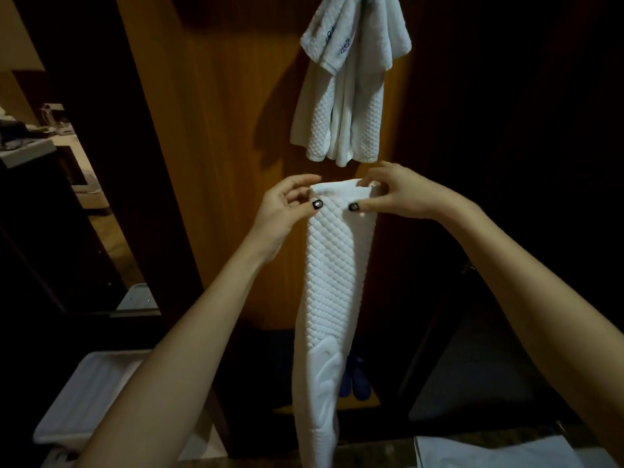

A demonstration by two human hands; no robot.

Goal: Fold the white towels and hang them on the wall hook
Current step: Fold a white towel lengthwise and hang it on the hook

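Head view, left grip and right grip pinching quilted towel, hung towels, blue stitching unreadable

I get a dim, warm view. Light from the right hits the wood panel, where the hanging towels cast a soft shadow to their left. The held towel reads bright without glare. The right side is almost black, and the edges bend.

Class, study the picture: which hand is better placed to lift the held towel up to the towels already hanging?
Probably the right hand: it pinches the top edge of the held towel almost directly beneath the hanging towels. The left hand pinches too, but sits farther aside.
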